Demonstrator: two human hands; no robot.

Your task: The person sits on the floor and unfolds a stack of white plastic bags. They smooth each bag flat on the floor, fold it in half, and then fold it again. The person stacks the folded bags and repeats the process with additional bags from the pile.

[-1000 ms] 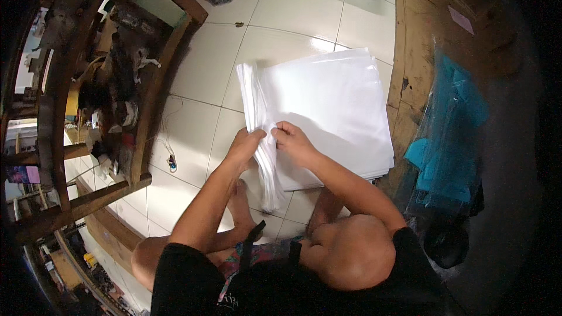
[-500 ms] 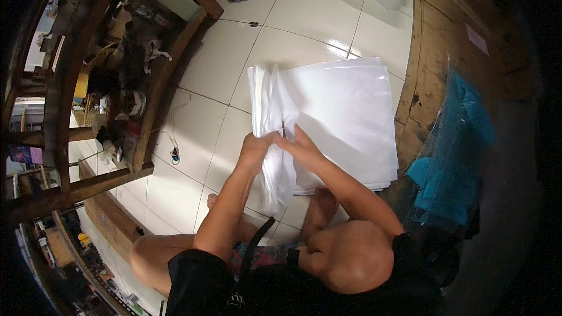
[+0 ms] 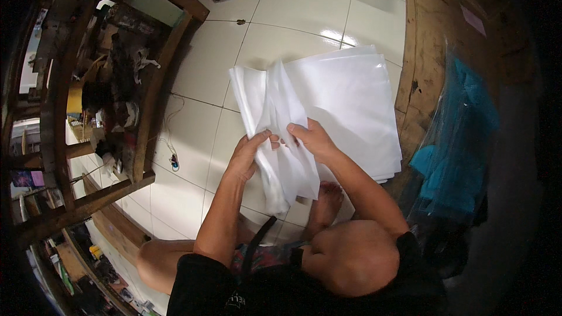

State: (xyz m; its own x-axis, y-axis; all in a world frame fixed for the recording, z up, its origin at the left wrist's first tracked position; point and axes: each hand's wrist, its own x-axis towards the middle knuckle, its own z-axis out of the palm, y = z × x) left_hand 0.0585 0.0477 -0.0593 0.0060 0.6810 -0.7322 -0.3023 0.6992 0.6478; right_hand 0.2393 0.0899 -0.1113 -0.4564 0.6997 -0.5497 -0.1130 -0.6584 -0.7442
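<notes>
My left hand (image 3: pixel 246 153) is wrapped round a bunched bundle of thin white plastic sheets (image 3: pixel 250 95), with the thumb pressed on its face. My right hand (image 3: pixel 316 141) grips the bundle's right-hand sheet (image 3: pixel 301 167) between thumb and fingers. A few fingertips show dimly between the two hands, where the sheets part. Beneath and to the right lies a flat stack of the same white sheets (image 3: pixel 357 105) on the floor. Whether these are single sheets or bags I cannot tell.
Pale floor tiles (image 3: pixel 199 64) surround the stack. A dark wooden rack (image 3: pixel 143 99) with cluttered shelves stands at left. Along the right runs a wooden board (image 3: pixel 424 29), with blue material in clear plastic (image 3: pixel 451 178) beside it. A small cord (image 3: pixel 174 162) lies near the rack.
My hands have moved apart, spreading the bundle wider. My right hand has drawn its sheet rightward, and my left hand has shifted slightly left. The view has shifted a little.
</notes>
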